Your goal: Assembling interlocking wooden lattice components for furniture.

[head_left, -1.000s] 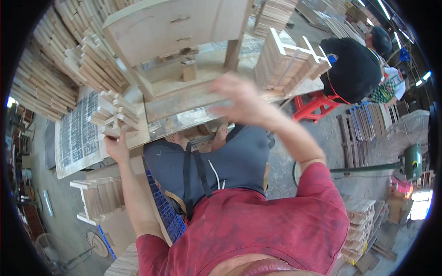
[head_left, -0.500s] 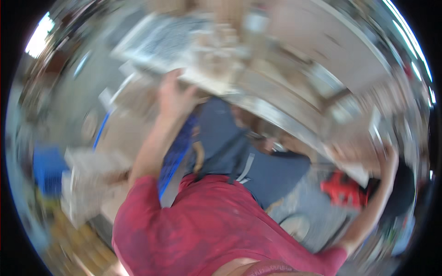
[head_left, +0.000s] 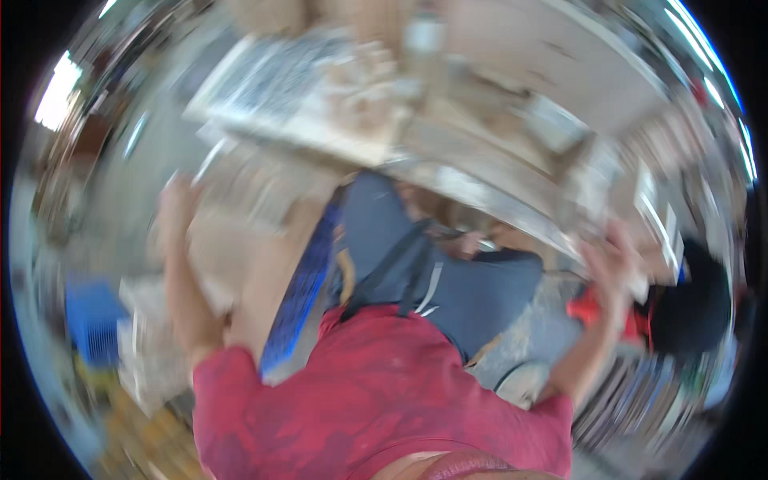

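Has left hand [head_left: 181, 198] at nine o'clock beside a wooden stack [head_left: 252, 186] and right hand [head_left: 610, 260], well apart from it, at three near a second stack [head_left: 650, 234]; cannot tell, through blur, about any grip. Can see small wooden pieces [head_left: 360, 94] at twelve on the bench [head_left: 480, 156]; also a red stool [head_left: 636, 326] at four.

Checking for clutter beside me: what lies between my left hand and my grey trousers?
In the head view, between your left hand and the trousers lie blurred wooden pieces, a brown surface, then a blue crate.
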The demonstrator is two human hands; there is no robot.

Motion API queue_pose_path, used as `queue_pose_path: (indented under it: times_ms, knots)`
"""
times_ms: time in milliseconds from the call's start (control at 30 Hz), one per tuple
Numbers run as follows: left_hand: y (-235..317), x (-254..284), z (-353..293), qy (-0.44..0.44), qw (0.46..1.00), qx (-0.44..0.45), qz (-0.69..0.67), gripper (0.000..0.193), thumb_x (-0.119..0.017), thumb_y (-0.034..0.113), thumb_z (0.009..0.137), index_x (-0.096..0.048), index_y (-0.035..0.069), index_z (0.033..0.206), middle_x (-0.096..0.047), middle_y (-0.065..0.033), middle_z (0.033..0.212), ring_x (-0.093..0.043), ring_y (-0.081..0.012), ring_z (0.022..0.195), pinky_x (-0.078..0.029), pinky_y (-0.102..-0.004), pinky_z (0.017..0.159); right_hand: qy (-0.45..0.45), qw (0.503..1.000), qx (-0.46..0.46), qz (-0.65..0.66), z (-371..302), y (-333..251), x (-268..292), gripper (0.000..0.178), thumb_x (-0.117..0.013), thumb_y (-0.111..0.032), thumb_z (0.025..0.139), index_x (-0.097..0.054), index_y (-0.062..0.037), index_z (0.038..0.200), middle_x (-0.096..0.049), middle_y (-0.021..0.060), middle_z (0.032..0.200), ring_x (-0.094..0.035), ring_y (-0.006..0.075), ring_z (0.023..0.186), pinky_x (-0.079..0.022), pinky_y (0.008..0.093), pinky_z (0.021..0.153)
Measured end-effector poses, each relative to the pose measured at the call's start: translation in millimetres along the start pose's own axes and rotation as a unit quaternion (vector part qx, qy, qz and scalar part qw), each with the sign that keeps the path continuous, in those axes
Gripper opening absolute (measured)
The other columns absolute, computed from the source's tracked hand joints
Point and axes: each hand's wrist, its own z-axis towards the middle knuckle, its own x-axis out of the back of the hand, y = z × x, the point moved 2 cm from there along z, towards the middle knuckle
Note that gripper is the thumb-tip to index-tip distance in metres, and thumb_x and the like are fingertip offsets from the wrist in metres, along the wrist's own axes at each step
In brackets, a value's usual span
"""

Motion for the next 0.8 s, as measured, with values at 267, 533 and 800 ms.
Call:
queue_pose_path:
  times_ms: [267,533,800]
  knots:
    - [121,146,-63,0.209,0.900,0.059,-0.378,0.020,-0.065,0.015,0.097,-0.071,-0.001,0.107,-0.068,-0.0041,0.096,-0.061,-0.0154,0.084,-0.049,-0.0310,0.078,-0.184,0.945,-0.124,0.239,-15,-53,-139,0.030,-0.080,-0.025,0.088,-0.068,0.0003,0.098,-0.071,0.0108,0.080,-0.067,0.0148,0.073,-0.053,0.0331,0.065]
    - [364,106,-108,-0.019,0.778,-0.357,-0.517,0.021,-0.080,0.012,0.081,-0.074,0.001,0.098,-0.072,-0.0143,0.091,-0.067,-0.0329,0.095,-0.052,-0.0418,0.085,-0.180,0.935,-0.051,0.302,-29,-48,-198,0.022,-0.067,-0.018,0.099,-0.065,0.0000,0.112,-0.070,0.0038,0.097,-0.064,0.0089,0.091,-0.053,0.0275,0.082]
    - [418,73,-96,-0.087,0.703,-0.410,-0.574,0.021,-0.079,0.018,0.084,-0.074,0.001,0.095,-0.071,-0.0133,0.087,-0.065,-0.0311,0.088,-0.053,-0.0390,0.077,-0.151,0.892,-0.159,0.394,-50,-38,-180,0.046,-0.067,-0.012,0.099,-0.050,-0.0003,0.140,-0.067,0.0101,0.115,-0.064,0.0165,0.105,-0.054,0.0323,0.086]
